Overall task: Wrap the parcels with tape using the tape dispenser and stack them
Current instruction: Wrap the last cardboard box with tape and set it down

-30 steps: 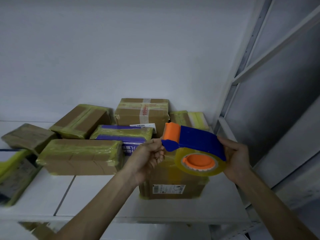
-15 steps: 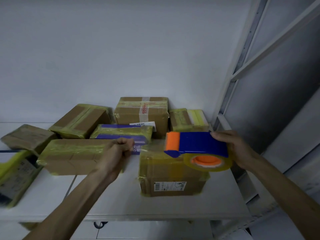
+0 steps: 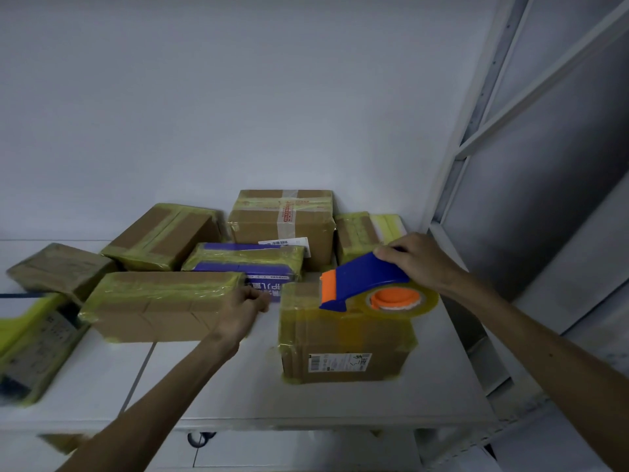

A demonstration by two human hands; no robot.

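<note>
A blue and orange tape dispenser (image 3: 360, 279) with a roll of clear yellowish tape (image 3: 400, 303) rests on top of the front cardboard parcel (image 3: 343, 342), which is wrapped in yellowish tape and carries a white label. My right hand (image 3: 417, 258) grips the dispenser's rear from above. My left hand (image 3: 243, 306) hovers left of that parcel with its fingers curled, pinching the tape's free end. The clear strip between hand and dispenser is barely visible.
Several taped parcels crowd the back of the white table (image 3: 340, 400): a long box (image 3: 160, 306), a purple box (image 3: 245, 264), a tall box (image 3: 282, 226) and a tilted one (image 3: 163, 236). A metal rack frame (image 3: 452, 172) stands at the right.
My right hand lowered the dispenser onto the front parcel's top. My left hand drew away from it to the left, pulling the tape end out.
</note>
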